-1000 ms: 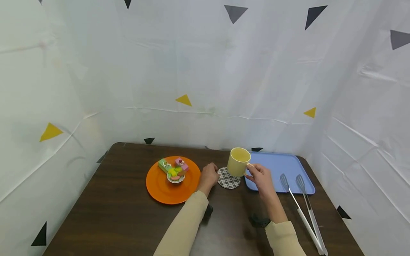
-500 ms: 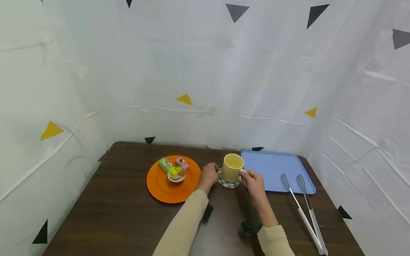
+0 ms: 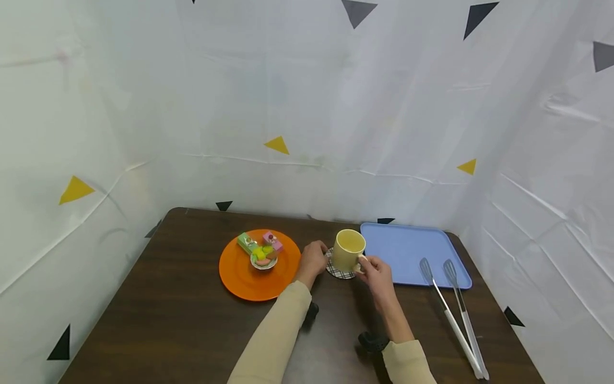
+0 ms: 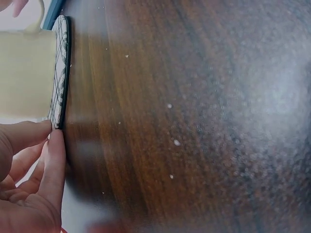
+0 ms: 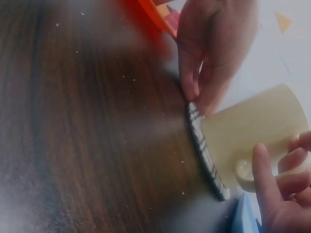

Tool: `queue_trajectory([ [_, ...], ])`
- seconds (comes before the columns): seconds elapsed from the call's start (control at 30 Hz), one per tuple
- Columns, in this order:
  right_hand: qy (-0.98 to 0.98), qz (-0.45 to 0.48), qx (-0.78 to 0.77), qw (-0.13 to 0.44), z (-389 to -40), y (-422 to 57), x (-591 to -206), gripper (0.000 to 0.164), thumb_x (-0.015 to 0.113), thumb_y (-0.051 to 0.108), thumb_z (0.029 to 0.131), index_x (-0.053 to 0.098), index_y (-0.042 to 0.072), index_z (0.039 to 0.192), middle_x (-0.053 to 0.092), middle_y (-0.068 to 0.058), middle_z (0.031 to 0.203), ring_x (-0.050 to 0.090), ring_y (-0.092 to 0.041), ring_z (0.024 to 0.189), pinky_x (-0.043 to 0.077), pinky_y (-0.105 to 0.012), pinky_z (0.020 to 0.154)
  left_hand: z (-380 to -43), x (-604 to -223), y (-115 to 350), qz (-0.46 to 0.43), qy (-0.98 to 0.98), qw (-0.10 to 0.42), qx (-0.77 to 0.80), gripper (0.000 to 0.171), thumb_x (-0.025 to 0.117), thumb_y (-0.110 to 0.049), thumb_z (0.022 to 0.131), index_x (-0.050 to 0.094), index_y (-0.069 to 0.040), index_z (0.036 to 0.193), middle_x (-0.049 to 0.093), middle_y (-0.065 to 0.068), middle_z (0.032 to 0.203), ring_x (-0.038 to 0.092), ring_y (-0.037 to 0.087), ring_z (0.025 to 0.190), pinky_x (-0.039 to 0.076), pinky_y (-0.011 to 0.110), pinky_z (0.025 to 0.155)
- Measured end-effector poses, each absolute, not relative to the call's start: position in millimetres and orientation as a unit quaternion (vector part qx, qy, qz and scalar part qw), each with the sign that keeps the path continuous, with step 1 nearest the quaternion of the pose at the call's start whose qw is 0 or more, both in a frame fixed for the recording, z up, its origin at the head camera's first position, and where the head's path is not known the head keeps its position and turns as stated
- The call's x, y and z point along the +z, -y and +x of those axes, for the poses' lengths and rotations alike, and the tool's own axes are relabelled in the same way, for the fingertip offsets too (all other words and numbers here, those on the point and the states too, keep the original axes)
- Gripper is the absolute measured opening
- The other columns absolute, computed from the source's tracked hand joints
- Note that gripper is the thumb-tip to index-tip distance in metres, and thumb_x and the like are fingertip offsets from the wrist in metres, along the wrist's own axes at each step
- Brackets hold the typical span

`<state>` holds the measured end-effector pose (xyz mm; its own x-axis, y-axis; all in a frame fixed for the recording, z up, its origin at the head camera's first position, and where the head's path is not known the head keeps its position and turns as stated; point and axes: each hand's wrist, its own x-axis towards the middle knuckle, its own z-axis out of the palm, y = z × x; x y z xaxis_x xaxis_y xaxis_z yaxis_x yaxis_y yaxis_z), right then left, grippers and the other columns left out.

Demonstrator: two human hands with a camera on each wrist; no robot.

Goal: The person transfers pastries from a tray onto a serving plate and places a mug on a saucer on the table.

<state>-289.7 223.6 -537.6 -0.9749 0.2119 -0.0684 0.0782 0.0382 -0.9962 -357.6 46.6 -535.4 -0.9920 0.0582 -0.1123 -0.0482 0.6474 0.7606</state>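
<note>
A pale yellow mug [image 3: 347, 255] stands upright on a round white coaster [image 3: 336, 271] with a dark checked pattern. My right hand [image 3: 378, 277] grips the mug by its handle, with the fingers around it in the right wrist view [image 5: 286, 189]. From the other side, my left hand [image 3: 312, 263] pinches the coaster's edge. Thumb above and forefinger below show at the rim of the coaster [image 4: 60, 73] in the left wrist view. Most of the coaster's top is hidden under the mug [image 5: 252, 128].
An orange plate [image 3: 235, 280] to the left bears a small white bowl [image 3: 263, 265] of toy food, a green toy cake [image 3: 248, 243] and a pink one [image 3: 273, 241]. At the right lie a blue tray [image 3: 403, 250] and long tongs [image 3: 460, 325], tips over the tray.
The mug has moved left and down from above the tray's edge onto the coaster, with my right hand on its handle. My left hand has stayed at the coaster.
</note>
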Motion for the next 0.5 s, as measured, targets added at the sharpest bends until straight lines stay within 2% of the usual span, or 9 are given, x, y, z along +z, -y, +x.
queue_trajectory([
  [0.2,0.742,-0.082,0.664,0.052,-290.3,-219.2,-538.6,0.033,0.061,0.018,0.111,0.062,-0.015,0.116,0.058,-0.007,0.093,0.066,-0.016,0.094,0.066,-0.033,0.089,-361.2,-538.1,-47.4,-0.005,-0.904,0.063,0.423,0.025,0.071,-0.006,0.099,0.073,-0.003,0.124,0.073,0.016,0.13,0.067,0.034,0.123,0.054,0.049,0.111],
  [0.37,0.763,-0.074,0.641,0.042,-289.3,-220.3,-540.6,0.034,0.059,0.021,0.112,0.064,-0.011,0.119,0.065,-0.013,0.101,0.066,-0.02,0.096,0.066,-0.037,0.089,-359.0,-543.6,-47.1,-0.004,-0.9,0.057,0.431,0.024,0.073,-0.007,0.098,0.071,0.0,0.121,0.073,0.019,0.127,0.067,0.036,0.122,0.054,0.051,0.11],
  [0.5,0.792,-0.052,0.606,0.041,-291.3,-223.6,-543.4,0.032,0.061,0.022,0.111,0.066,-0.008,0.119,0.069,-0.022,0.104,0.066,-0.023,0.094,0.065,-0.036,0.08,-367.7,-559.9,-48.2,-0.005,-0.892,0.044,0.45,0.03,0.072,-0.011,0.101,0.065,0.002,0.127,0.07,0.022,0.13,0.065,0.039,0.125,0.052,0.052,0.112],
])
